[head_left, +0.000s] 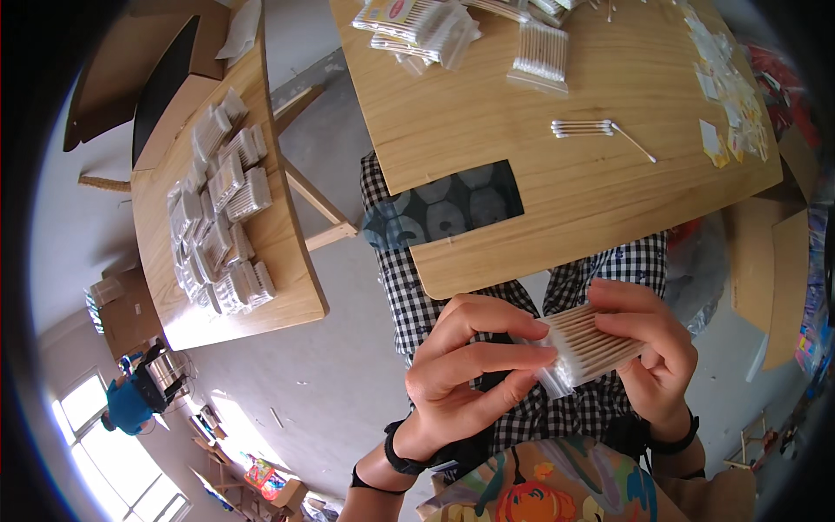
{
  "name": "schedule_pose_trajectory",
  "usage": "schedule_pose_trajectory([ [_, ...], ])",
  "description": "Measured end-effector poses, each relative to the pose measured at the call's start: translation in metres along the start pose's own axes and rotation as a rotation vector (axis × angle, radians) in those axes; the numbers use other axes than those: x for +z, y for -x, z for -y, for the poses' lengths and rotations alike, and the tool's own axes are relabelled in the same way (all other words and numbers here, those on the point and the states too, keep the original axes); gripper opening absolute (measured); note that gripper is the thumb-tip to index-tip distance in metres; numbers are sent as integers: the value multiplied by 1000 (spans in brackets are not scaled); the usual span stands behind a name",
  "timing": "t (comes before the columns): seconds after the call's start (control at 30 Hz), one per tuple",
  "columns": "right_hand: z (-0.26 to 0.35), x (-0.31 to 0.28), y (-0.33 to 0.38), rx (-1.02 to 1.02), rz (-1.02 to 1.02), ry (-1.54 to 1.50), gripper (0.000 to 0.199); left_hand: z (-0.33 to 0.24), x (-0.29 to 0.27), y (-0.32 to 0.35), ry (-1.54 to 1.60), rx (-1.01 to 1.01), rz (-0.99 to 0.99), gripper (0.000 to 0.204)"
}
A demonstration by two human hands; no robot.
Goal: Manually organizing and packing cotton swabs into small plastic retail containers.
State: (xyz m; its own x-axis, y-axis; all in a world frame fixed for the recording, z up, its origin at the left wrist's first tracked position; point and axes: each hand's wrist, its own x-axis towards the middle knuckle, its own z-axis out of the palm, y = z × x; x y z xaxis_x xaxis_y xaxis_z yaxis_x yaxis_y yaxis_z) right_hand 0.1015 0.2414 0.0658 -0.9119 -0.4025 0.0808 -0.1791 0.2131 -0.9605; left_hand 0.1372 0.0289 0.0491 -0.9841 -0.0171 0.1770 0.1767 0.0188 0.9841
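Observation:
Above my lap, just off the table's near edge, I hold a clear bag of cotton swabs point(591, 344) between both hands. My left hand point(474, 365) pinches the bag's left end, where white cotton tips and the plastic edge show. My right hand point(648, 344) grips the other end, its fingers over the wooden sticks and its thumb beneath. On the table beyond lie a few loose cotton swabs point(583, 128) in a small row, with a single swab point(635, 143) slanting away from them. Farther back rests a filled swab bag point(540, 52).
More swab packs point(417, 30) are piled at the table's point(487, 113) far side. Clear plastic and yellow card scraps point(731, 104) lie along its right edge. A dark printed film point(461, 204) overhangs the left edge. A second table point(296, 296) holds many bagged swabs point(222, 209). Another person point(135, 400) is far left.

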Motion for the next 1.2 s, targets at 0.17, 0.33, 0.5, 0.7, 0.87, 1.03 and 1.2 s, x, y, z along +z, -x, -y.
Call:
schedule_pose_trajectory([
  [0.17,0,-5,-1,-61,-9,90,25,3,1,-3,-103,95,29,26],
  [0.33,-4,-6,2,-38,-61,-22,28,7,5,-5,-301,178,56,29],
  [0.5,-10,-8,9,182,-114,-438,37,8,9,-2,-205,68,160,19],
  [0.7,-20,-3,8,511,-81,-960,49,5,18,3,-16,-45,348,24],
  [0.87,-21,13,11,649,-157,-1292,45,-2,28,0,-250,65,342,26],
  [1.03,-24,18,8,697,-134,-1522,56,-8,36,-8,-168,126,376,24],
  [1.2,-24,6,9,802,45,-1521,51,-7,25,-17,-150,14,138,32],
])
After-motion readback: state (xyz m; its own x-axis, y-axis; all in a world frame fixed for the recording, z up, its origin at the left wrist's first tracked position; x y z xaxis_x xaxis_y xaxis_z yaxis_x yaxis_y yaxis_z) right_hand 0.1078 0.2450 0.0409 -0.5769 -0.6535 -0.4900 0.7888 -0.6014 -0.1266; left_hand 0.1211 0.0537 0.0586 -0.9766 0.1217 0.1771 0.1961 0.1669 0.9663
